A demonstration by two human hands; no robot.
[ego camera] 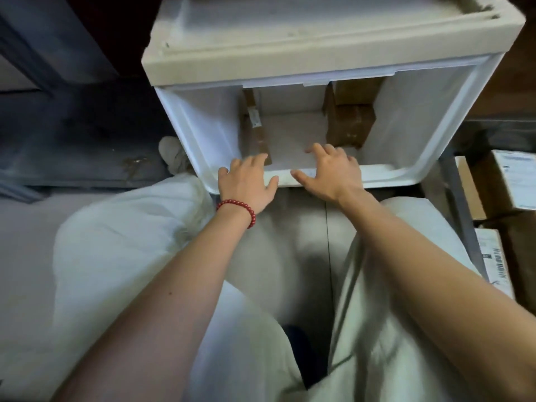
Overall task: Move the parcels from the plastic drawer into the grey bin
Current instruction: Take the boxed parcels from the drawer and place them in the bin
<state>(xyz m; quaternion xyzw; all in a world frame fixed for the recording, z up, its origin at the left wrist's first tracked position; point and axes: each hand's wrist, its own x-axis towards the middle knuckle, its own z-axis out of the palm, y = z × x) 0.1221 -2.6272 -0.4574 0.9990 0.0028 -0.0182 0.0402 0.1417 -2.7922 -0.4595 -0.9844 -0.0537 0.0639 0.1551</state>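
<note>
Looking down on a white plastic drawer (388,177), pulled out toward the knees from under a cream-topped cabinet (290,39). Inside, two brown parcels, well apart: a thin parcel (255,129) standing on edge at the left, a boxy parcel (351,123) toward the far right. Left hand (246,181), red bead bracelet (237,208) at the wrist, laid over the drawer's near rim, fingertips just beside the thin parcel's near end; grip wide, holding nothing. Right hand (330,172) beside it on the same rim, fingers spread into the drawer; grip wide, likewise empty. Labelled cartons (510,181) at the right edge.
</note>
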